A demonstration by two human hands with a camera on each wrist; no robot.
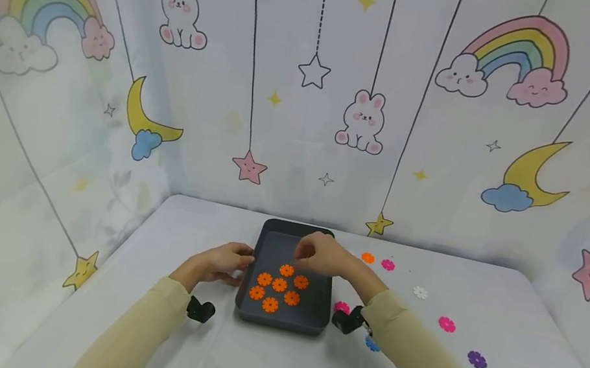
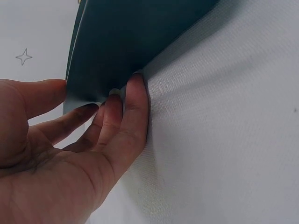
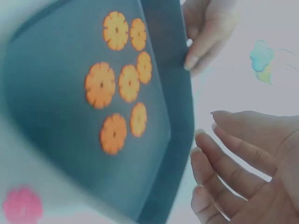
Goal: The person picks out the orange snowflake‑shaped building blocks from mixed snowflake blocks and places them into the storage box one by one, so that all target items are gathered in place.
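A dark grey rectangular tray lies on the white-covered table, with several orange flower-shaped pieces flat on its floor, mostly toward the near half. My left hand holds the tray's left side. In the left wrist view its thumb touches the rim and its fingertips meet the outer wall low down, near the cloth. Over the tray's far right part hovers my right hand, fingers loosely bent. The right wrist view shows its thumb and fingertips apart, with nothing visible between them.
Right of the tray lie loose flower pieces: orange, pink, white, another pink and purple. A pink one and a blue one sit near the right wrist. A patterned cloth backdrop stands behind the table.
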